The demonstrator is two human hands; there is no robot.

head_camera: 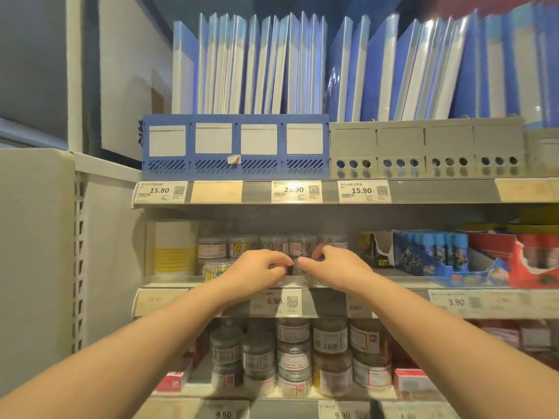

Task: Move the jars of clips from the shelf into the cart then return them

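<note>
Several clear jars of clips stand in a row on the middle shelf, with one more jar in front at the left. My left hand curls its fingers over a front-row jar that it mostly hides. My right hand grips the neighbouring jar at the shelf's front edge. The two hands almost touch at the fingertips. No cart is in view.
A white and yellow box stands left of the jars, and boxes of glue sticks to the right. Blue folders in file racks fill the shelf above. Stacked jars sit on the shelf below. A grey side panel closes the left.
</note>
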